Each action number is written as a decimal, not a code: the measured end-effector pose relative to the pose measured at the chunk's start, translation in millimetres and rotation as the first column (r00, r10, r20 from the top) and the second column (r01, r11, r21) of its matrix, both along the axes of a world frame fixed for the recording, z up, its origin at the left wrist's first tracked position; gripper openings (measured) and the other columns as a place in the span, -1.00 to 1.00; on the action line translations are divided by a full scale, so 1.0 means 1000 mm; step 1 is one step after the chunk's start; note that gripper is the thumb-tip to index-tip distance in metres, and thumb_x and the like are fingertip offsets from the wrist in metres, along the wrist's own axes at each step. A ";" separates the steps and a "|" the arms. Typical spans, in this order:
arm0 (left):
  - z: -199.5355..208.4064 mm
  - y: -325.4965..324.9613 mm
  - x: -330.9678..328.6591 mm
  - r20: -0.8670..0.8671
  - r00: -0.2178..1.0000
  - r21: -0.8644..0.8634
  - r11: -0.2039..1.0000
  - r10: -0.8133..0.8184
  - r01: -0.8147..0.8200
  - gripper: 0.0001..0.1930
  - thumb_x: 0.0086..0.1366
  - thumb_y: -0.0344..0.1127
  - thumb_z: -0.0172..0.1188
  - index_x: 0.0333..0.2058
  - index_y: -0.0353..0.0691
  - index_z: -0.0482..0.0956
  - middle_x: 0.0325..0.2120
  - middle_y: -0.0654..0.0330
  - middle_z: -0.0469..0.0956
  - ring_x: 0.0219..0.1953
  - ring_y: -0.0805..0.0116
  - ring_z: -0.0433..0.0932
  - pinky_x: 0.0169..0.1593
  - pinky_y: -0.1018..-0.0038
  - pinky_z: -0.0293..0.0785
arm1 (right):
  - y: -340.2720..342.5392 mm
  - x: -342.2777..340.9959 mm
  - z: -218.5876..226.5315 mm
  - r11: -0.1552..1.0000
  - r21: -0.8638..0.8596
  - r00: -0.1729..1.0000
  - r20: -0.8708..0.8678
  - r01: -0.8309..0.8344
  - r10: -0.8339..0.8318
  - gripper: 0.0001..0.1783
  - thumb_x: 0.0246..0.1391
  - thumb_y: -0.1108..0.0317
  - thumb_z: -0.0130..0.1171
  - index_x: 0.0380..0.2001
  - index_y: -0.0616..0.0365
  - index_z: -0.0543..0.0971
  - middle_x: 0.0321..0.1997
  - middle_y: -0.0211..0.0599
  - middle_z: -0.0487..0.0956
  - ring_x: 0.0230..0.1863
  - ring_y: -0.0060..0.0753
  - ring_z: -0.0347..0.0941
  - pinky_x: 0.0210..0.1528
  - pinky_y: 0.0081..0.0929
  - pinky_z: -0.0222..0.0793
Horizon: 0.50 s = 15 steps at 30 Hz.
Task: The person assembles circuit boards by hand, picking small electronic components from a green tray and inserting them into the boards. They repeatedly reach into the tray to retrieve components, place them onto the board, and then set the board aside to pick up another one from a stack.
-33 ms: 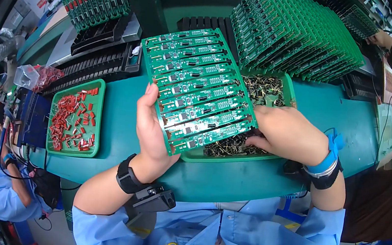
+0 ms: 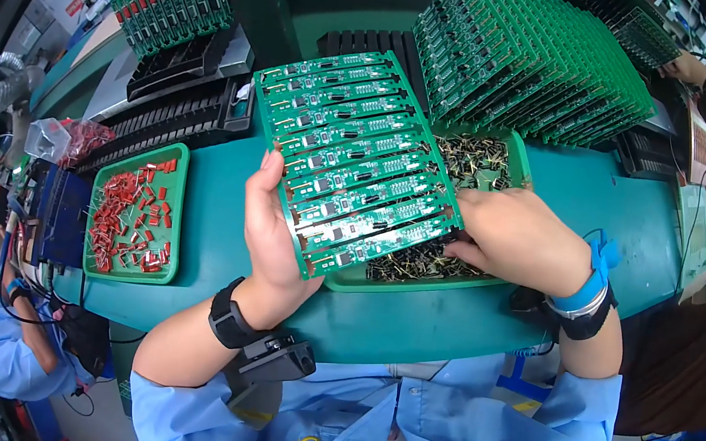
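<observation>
1. Two hands: left point(image 2: 267, 231), right point(image 2: 516, 237).
2. One held circuit board point(image 2: 352, 162).
3. Two green trays point(image 2: 176, 233) point(image 2: 519, 158).
4. Red parts point(image 2: 118, 212): dozens, too heaped for an exact count.
5. Black parts point(image 2: 486, 155): too many to count.
6. Stacked upright boards point(image 2: 517, 55): over ten, overlapping.
7. One upright board with red parts point(image 2: 172, 5).
8. Two black wrist straps point(image 2: 231, 316) point(image 2: 594, 317).
9. One blue wristband point(image 2: 591, 292).

Circuit panel point(image 2: 356, 166) partly over parts tray point(image 2: 521, 164), second tray point(image 2: 178, 220) to the left, board row point(image 2: 526, 60) behind
</observation>
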State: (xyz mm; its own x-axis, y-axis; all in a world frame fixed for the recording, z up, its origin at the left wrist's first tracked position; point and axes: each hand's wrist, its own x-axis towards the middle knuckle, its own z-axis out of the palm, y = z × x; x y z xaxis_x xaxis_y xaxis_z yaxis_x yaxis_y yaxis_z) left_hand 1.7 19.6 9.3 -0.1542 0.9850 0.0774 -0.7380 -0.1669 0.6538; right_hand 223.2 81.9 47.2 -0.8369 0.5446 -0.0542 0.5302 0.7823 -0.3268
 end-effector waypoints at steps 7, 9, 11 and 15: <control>0.002 0.001 -0.001 -0.014 1.000 0.024 1.000 0.011 -0.011 -0.62 0.38 -0.11 -0.24 0.04 -0.18 0.31 -0.05 0.17 0.46 -0.04 0.29 0.49 0.05 0.33 0.41 | 0.015 0.003 0.003 0.996 0.091 0.983 -0.180 0.003 0.013 -0.85 -0.09 0.40 0.24 -0.46 0.23 0.51 -0.41 -0.17 0.51 -0.41 -0.04 0.48 -0.33 -0.23 0.42; 0.002 0.002 0.000 -0.025 1.000 0.010 1.000 0.014 -0.014 -0.63 0.38 -0.12 -0.24 0.02 -0.19 0.32 -0.06 0.18 0.46 -0.05 0.30 0.49 0.05 0.34 0.41 | 0.018 0.004 0.003 0.997 0.075 0.978 -0.208 0.017 -0.001 -0.86 -0.11 0.43 0.24 -0.48 0.24 0.50 -0.44 -0.17 0.51 -0.42 -0.07 0.49 -0.34 -0.26 0.42; 0.000 0.002 0.000 -0.032 0.999 0.003 1.000 0.028 -0.028 -0.64 0.38 -0.13 -0.23 0.01 -0.19 0.32 -0.07 0.19 0.46 -0.05 0.31 0.49 0.04 0.34 0.41 | 0.020 0.003 0.002 0.999 0.039 0.964 -0.266 0.038 -0.026 -0.89 -0.15 0.50 0.23 -0.51 0.28 0.49 -0.49 -0.18 0.50 -0.43 -0.12 0.50 -0.35 -0.32 0.43; -0.008 0.004 -0.002 0.024 0.999 -0.040 0.998 0.040 -0.040 -0.60 0.38 -0.09 -0.25 0.01 -0.21 0.36 -0.07 0.15 0.50 -0.06 0.26 0.51 0.04 0.31 0.41 | 0.014 -0.003 0.011 0.961 -0.236 0.960 -0.202 0.146 -0.195 -0.88 -0.19 0.56 0.19 -0.49 0.29 0.47 -0.53 -0.20 0.48 -0.46 -0.24 0.50 -0.38 -0.42 0.42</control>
